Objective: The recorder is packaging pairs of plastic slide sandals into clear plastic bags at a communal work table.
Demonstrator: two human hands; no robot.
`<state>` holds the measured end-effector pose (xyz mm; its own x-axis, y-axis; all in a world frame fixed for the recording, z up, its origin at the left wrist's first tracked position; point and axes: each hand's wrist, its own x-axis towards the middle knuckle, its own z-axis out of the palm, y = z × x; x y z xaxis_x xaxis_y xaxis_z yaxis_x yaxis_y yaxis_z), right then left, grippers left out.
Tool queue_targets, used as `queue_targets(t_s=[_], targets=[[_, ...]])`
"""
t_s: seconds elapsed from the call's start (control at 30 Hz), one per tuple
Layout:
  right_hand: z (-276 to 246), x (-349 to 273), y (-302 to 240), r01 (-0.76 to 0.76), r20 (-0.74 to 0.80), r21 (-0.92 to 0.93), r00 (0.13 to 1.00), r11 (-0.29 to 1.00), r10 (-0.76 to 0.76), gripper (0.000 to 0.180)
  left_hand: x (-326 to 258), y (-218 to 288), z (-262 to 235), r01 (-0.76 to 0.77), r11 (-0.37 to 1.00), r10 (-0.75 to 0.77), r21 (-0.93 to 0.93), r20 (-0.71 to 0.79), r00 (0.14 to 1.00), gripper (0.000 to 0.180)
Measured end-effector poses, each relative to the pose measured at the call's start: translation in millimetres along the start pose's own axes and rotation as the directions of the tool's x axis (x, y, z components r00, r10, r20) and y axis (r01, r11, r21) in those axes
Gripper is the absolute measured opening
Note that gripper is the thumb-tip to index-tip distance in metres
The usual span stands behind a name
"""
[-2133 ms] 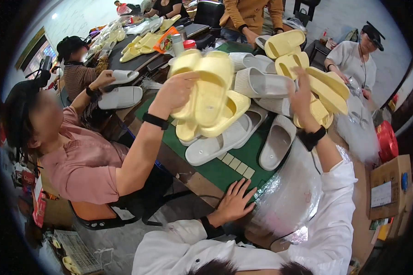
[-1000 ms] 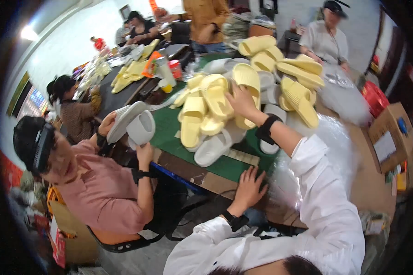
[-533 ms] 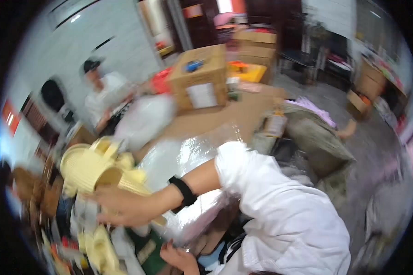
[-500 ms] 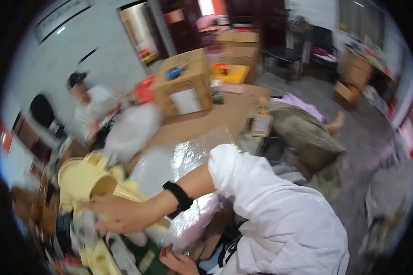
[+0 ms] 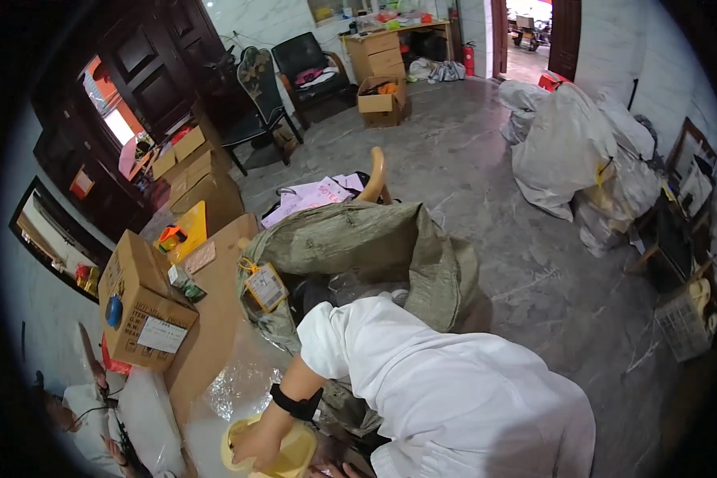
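My right hand (image 5: 256, 443), with a black band at the wrist, reaches down at the lower left. Its fingers are curled into the opening of a pale yellow slipper (image 5: 296, 452) and grip it. My left hand (image 5: 341, 471) shows only its fingers at the bottom edge, slightly apart, beside the slipper and some clear plastic; the rest is cut off. Clear plastic wrap (image 5: 235, 386) lies on the table just beyond. Close to my right arm stands a large olive woven sack (image 5: 446, 279), open at the top, with dark and clear-wrapped contents and a yellow-edged tag.
A brown carton (image 5: 147, 311) stands on the table (image 5: 207, 327) at left. Another person (image 5: 88, 422) sits behind it. Stuffed white sacks (image 5: 566, 151) stand at right on the grey floor. Black chairs (image 5: 307, 68), an open carton (image 5: 381, 99) and a desk (image 5: 382, 52) are farther back.
The view has swung to the right. My right hand was beside a heap of yellow slippers at left; now it holds one nearer my body, in front of the sack.
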<state>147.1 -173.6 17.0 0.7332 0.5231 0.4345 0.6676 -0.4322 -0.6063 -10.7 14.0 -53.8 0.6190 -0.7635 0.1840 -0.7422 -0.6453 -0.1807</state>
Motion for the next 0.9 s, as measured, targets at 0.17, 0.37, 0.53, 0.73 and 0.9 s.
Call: queue_targets(t_s=[0.17,0.37,0.53,0.73,0.9], targets=[[-9.5,-6.5,-8.4,0.077,-0.146,-0.207,0.983,0.975,-0.109,0.045,-2.6,-1.7,-6.3,0.074,0.996,-0.070,0.045,-0.082,0.994,0.040],[0.6,-18.2,1.2,-0.398,0.346,0.202,0.884,0.895,0.315,0.036,-0.6,3.3,-21.7,0.142,0.986,-0.125,-0.087,0.179,0.976,0.053],[13.0,-56.6,19.4,-0.390,0.462,-0.004,0.816,0.921,0.347,0.040,-4.0,13.2,-16.7,0.126,0.992,-0.125,-0.012,0.081,0.989,0.053],[29.1,-67.7,12.1,-0.198,0.300,-0.072,0.930,0.978,0.210,0.040,-3.0,17.5,-17.9,0.173,0.984,-0.174,0.038,0.027,0.984,0.053],[59.4,-67.2,10.3,-0.040,0.256,-0.048,0.965,0.998,0.051,0.056,-6.9,4.8,-17.4,0.215,0.964,-0.224,-0.158,-0.037,0.974,0.057]])
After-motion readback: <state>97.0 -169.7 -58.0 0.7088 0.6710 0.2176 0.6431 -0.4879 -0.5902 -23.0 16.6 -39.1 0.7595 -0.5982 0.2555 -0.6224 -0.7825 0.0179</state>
